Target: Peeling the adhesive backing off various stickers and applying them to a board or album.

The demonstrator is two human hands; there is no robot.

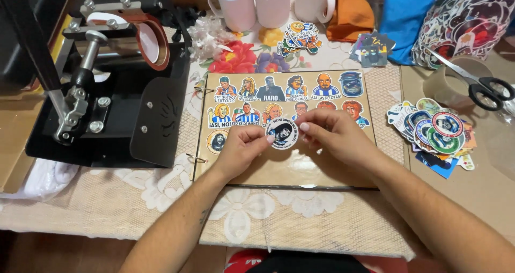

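A round sticker (281, 133) with a dark portrait and white rim is pinched between both hands over a brown board (284, 168). My left hand (244, 147) grips its left edge with thumb and fingers. My right hand (332, 133) holds its right edge with the fingertips. Two rows of cartoon-portrait stickers (279, 90) lie stuck along the board's upper half, and one more round sticker (217, 141) sits at the lower left.
A black mug heat press (115, 74) stands at the left. White mugs (236, 5) stand at the back. Loose sticker piles lie at right (437, 136) and at the back (300, 37). Scissors (480, 85) rest on a tape roll (456, 82) at right.
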